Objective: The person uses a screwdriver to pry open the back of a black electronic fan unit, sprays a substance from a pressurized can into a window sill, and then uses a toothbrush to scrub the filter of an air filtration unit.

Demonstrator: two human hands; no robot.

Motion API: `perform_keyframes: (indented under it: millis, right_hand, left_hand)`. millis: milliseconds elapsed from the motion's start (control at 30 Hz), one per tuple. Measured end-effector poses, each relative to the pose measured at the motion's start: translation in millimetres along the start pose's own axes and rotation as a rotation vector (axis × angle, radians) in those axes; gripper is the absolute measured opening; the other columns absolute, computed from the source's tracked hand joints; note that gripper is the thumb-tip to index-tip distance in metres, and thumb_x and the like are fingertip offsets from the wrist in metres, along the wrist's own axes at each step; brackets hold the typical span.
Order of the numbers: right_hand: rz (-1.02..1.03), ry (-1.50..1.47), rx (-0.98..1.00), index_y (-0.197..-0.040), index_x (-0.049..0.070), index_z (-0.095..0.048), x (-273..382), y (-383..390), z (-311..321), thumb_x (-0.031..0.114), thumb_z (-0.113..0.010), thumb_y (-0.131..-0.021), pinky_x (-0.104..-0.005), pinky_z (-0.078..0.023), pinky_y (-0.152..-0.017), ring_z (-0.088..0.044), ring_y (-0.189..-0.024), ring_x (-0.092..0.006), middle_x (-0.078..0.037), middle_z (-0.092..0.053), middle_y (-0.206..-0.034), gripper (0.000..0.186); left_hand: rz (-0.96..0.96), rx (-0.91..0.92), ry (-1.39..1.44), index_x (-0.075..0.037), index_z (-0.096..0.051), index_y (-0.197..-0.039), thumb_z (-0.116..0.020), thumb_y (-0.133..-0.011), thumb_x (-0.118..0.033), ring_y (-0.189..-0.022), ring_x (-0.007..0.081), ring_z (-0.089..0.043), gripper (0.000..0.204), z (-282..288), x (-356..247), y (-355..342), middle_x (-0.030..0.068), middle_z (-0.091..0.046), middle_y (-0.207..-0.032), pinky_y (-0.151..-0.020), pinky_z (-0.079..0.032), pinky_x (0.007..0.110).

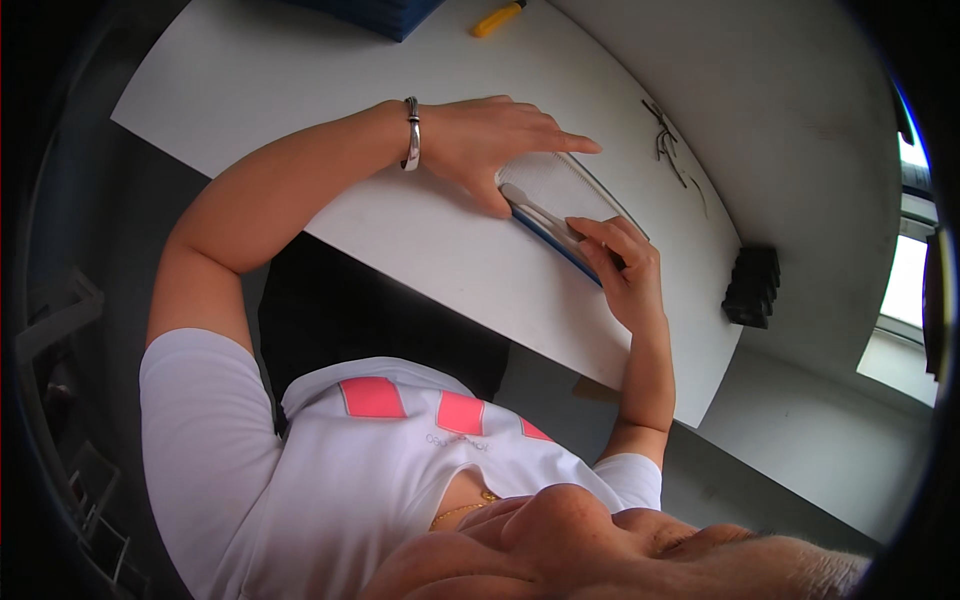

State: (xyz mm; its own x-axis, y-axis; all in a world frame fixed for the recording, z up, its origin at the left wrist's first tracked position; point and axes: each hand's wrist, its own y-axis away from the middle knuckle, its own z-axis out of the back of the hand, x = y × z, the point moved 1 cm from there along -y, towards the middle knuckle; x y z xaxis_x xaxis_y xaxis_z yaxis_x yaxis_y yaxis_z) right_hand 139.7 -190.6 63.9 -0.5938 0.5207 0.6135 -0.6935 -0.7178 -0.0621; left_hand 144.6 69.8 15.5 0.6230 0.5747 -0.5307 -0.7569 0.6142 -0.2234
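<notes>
A flat rectangular panel (pixel 572 188) with a white, finely ribbed face, a dark far edge and a blue near edge lies on the white table. My left hand (pixel 490 142) spans its left end, thumb at the near edge and index finger stretched toward the far one, holding it. Between the fingertips of my right hand (pixel 628 262) is a slim pale grey tool (pixel 540 212), shaped like a toothbrush. It slants along the panel's near side, its wider end close to my left thumb. My right hand covers part of the panel's right end.
At the far side of the white table (pixel 260 80) are a blue container (pixel 375 12) and a yellow cutter knife (pixel 497 20). Thin dark cords (pixel 665 145) lie near the wall. A stacked black object (pixel 752 287) stands by the table's right edge.
</notes>
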Motion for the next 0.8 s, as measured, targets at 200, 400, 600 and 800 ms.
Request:
perform_keyframes:
  millis: [200, 400, 600, 800]
  right_hand:
    - [-0.126, -0.065, 0.077, -0.109, 0.009, -0.074, -11, 5, 20, 0.002, -0.068, -0.088, -0.0282, -0.042, -0.059, -0.053, -0.065, -0.0146, -0.004, -0.061, -0.078, 0.022]
    - [-0.179, -0.144, 0.115, -0.108, 0.008, -0.075, -23, 7, 26, 0.003, -0.068, -0.089, -0.0268, -0.040, -0.059, -0.050, -0.066, -0.0123, -0.003, -0.060, -0.077, 0.020]
    - [-0.099, -0.041, 0.052, -0.108, 0.008, -0.075, -3, 3, 19, 0.003, -0.068, -0.089, -0.0273, -0.040, -0.059, -0.049, -0.067, -0.0120, -0.003, -0.060, -0.078, 0.020]
    - [-0.341, -0.193, 0.261, -0.109, 0.004, -0.074, -46, 11, 66, 0.008, -0.068, -0.091, -0.0259, -0.037, -0.058, -0.047, -0.068, -0.0090, -0.001, -0.062, -0.081, 0.019]
  left_hand:
    - [-0.007, 0.013, -0.018, -0.020, -0.033, -0.153, -0.081, -0.061, -0.028, -0.128, 0.0290, -0.050, 0.104, -1, 1, -1, 0.0124, -0.055, -0.137, -0.107, -0.038, 0.042]
    - [0.004, 0.004, -0.025, -0.017, -0.034, -0.152, -0.081, -0.061, -0.029, -0.126, 0.0292, -0.051, 0.103, 0, 0, 1, 0.0137, -0.055, -0.136, -0.106, -0.039, 0.042]
    - [-0.001, 0.004, -0.006, -0.016, -0.033, -0.153, -0.081, -0.060, -0.029, -0.126, 0.0308, -0.052, 0.105, 0, 4, 1, 0.0151, -0.054, -0.136, -0.105, -0.041, 0.042]
    - [0.011, -0.003, -0.029, -0.014, -0.033, -0.153, -0.083, -0.059, -0.030, -0.129, 0.0308, -0.050, 0.108, 0, 3, 1, 0.0169, -0.053, -0.138, -0.107, -0.040, 0.042]
